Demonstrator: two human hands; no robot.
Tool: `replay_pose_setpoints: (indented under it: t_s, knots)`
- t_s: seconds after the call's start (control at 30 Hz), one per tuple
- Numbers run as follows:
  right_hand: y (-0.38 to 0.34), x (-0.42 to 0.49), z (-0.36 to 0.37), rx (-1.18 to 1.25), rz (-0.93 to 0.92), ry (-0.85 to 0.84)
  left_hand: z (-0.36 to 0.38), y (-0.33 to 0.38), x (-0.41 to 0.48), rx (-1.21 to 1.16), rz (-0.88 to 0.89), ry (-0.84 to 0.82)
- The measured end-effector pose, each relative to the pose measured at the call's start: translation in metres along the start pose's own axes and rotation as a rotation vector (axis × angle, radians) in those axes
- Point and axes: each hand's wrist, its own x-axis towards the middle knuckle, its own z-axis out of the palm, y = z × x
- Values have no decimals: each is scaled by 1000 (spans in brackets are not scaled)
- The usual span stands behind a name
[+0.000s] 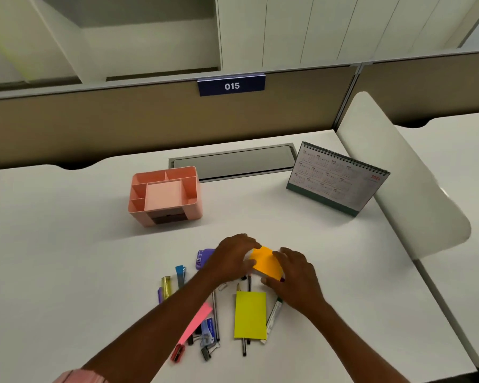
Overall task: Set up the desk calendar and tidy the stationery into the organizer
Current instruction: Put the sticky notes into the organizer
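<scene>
Where everything sits, worktop (67, 244): white, with a grey cable-tray lid (233, 163) set in at the back.
partition sign (231, 85): blue, reads 015, above the worktop.
desk calendar (338, 179): standing upright on its tent base at back right, spiral edge on top, year page facing the camera.
organizer (165, 196): pink, back left of centre, well apart from the calendar; its top compartments look empty.
left hand (233, 255): fingers curled over the left edge of the orange sticky-note pad (266, 262), thumb on its near side.
right hand (293, 269): fingers over the pad's right edge, thumb at the near corner, pinching it.
orange pad position: between both hands, tilted, front centre, above the loose stationery.
yellow sticky-note pad (250, 315): flat, lying across pens (244, 348), just below the hands.
green-capped marker (274, 316): touching the yellow pad's right edge.
pink sticky strip (197, 322): partly under the left forearm.
purple item (203, 257): beside the left hand; can't tell what it is.
binder clips (206, 352): at the near edge of the pile.
</scene>
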Motion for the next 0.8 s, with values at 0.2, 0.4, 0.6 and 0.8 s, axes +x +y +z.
replay_pose_setpoints:
  t_s: [0.2,0.4,0.6,0.8]
  knots:
    - [-12,-5,7,-101,-57,-37,-1,11,-16,158,13,-71]
    - [-14,-5,-2,-139,-116,-40,1,19,-20,207,-8,-61]
    - [-26,0,-30,-94,-105,-24,1,26,-14,306,-4,-9]
    - [-29,21,-57,168,-36,135,-13,20,-10,-78,-53,254]
